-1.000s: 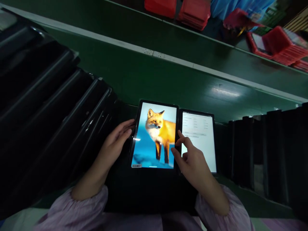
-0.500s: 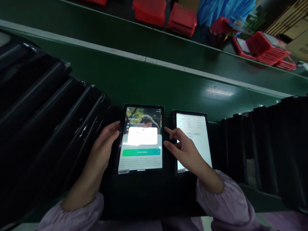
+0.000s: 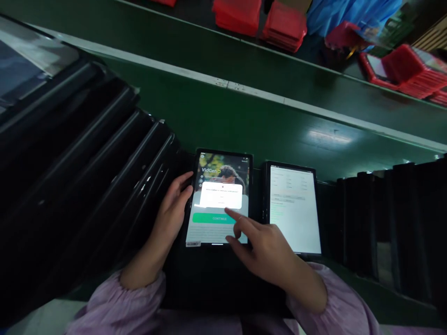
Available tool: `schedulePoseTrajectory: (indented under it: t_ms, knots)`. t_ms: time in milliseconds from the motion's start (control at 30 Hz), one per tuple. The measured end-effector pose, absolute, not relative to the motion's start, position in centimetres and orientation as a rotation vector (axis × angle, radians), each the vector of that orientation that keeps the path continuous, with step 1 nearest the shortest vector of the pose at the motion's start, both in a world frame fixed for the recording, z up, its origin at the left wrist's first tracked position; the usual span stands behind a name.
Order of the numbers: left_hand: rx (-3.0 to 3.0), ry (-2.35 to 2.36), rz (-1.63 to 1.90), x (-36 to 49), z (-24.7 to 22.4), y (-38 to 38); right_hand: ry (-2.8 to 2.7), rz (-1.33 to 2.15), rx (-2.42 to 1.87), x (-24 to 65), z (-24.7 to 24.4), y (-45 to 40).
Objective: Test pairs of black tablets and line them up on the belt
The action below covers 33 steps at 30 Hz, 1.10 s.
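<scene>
Left hand [image 3: 172, 209]: fingers open alongside left edge of VidGen-screen tablet [image 3: 216, 200]; right hand [image 3: 265, 246]: fingers open, forefinger extended over lower edge of pop-up [image 3: 220, 194]; tablet placement: lies just left of second tablet [image 3: 295, 209]

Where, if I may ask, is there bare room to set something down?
The green surface lies bare between the pale strip and the two tablets. It is crowded with black stacks at left and right, and red stacks past the strip.
</scene>
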<state>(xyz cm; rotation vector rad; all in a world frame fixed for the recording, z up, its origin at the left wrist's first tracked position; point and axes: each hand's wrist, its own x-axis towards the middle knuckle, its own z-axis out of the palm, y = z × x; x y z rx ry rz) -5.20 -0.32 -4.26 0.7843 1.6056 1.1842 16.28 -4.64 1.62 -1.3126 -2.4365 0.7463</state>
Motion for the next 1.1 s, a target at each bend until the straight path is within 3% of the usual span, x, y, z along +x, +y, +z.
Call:
schedulePoseTrajectory:
  t_ms: [233,533,767,933,1100]
  knots:
    - [0.823,1.62,1.187,-5.4,-4.6,-0.3,-2.388,0.7,-1.466,16.5,1.2,-2.7]
    - [0.803,1.617,1.189,-5.1,-4.6,-0.5,-2.579,0.873,-1.062,16.9,2.4,-5.3]
    - [0.818,1.612,1.205,-5.1,-4.9,-0.5,-2.494,0.667,-1.241,17.1,2.5,-4.6]
    - [0.826,1.604,1.249,-5.1,-5.0,-0.4,-2.682,0.857,-0.952,16.7,2.2,-5.1]
    - [0.785,1.574,1.285,-5.2,-5.4,-0.3,-2.612,0.58,-1.181,17.1,1.3,-4.9]
